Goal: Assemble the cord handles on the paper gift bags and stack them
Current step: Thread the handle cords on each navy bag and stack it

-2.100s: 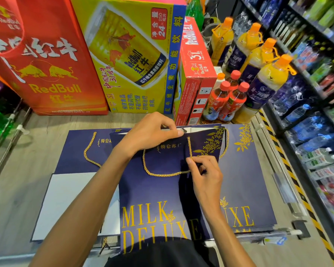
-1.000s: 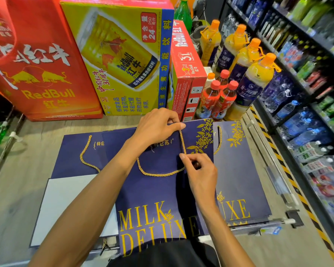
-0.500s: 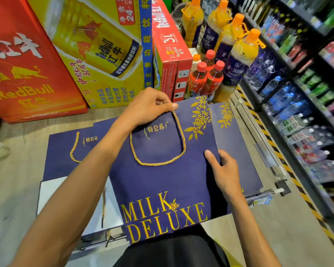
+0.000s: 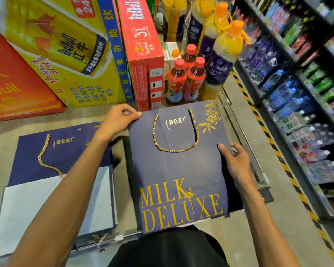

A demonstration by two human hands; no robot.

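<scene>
Left grip (image 4: 118, 120) and right grip (image 4: 233, 160) bare, forearms bare too; at 6 o'clock a plain black garment (image 4: 168, 247), possibly a shirt or shorts; too blurred to tell.

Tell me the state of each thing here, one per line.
Bag: flat, handle fitted, held in both hands.
Handle: threaded, loop lying on bag front.
Left hand: grips bag's top corner.
Right hand: grips bag's right edge.
Stack: bags lying flat, left of held bag.
Bottles: upright, capped.
</scene>
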